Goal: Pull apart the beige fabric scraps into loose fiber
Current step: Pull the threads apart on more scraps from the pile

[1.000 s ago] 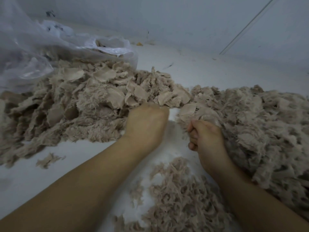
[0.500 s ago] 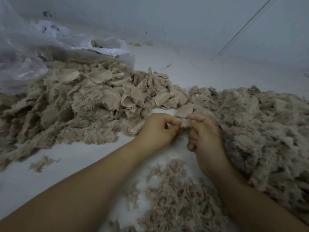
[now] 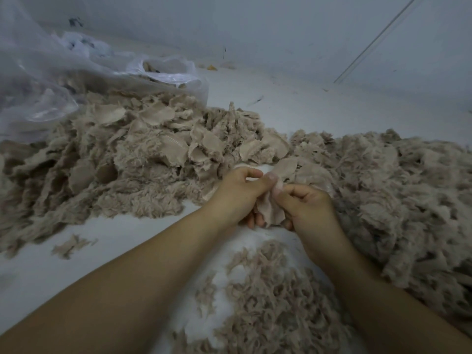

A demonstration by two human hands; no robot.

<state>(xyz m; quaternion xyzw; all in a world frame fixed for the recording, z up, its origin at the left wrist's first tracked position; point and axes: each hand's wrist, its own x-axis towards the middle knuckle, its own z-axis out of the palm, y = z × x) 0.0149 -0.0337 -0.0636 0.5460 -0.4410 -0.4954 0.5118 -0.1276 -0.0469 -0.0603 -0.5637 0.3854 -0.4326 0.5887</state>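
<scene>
A beige fabric scrap (image 3: 270, 209) hangs between my two hands at the middle of the view. My left hand (image 3: 236, 195) pinches its upper edge with thumb and fingers. My right hand (image 3: 305, 203) pinches the same scrap from the right, thumb tips nearly touching. A big pile of fuzzy beige scraps (image 3: 122, 159) lies to the left and behind. Torn, fluffier material (image 3: 398, 190) is heaped on the right. A small heap of loose fiber (image 3: 275, 300) lies below my hands.
A clear plastic bag (image 3: 63, 80) holding more scraps slumps at the back left. One stray tuft (image 3: 70, 246) lies on the white surface (image 3: 84, 274) at the left. A pale wall (image 3: 281, 34) rises behind.
My left hand came back from the scrap pile and met my right hand. Both hands now hold one scrap and have drawn it a little toward me.
</scene>
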